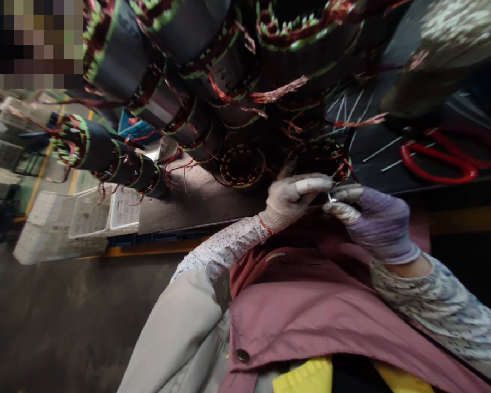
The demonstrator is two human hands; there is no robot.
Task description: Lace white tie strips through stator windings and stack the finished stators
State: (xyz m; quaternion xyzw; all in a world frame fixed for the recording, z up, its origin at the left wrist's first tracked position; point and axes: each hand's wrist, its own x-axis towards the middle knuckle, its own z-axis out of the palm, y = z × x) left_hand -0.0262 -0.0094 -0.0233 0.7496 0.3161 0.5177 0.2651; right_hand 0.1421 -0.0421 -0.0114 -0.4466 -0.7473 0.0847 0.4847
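My left hand (297, 194), in a whitish glove, is closed at the near rim of a wire-wound motor stator (342, 164). Whatever its fingers hold, if anything, is hidden. Close beside it, my right hand (368, 218), in a purple glove with pale fingertips, pinches a short thin white strip (331, 197) between thumb and forefinger. The stator stands on the dark bench, its copper windings and green slot liners facing up. Another stator (242, 166) stands just left of it.
Stacked stators (213, 76) with loose copper leads rise behind my hands. Red-handled scissors (445, 158) and several thin white strips (382, 148) lie to the right, below a bundle of white strands (462, 27). Plastic baskets (90, 210) stand at left, past the bench edge.
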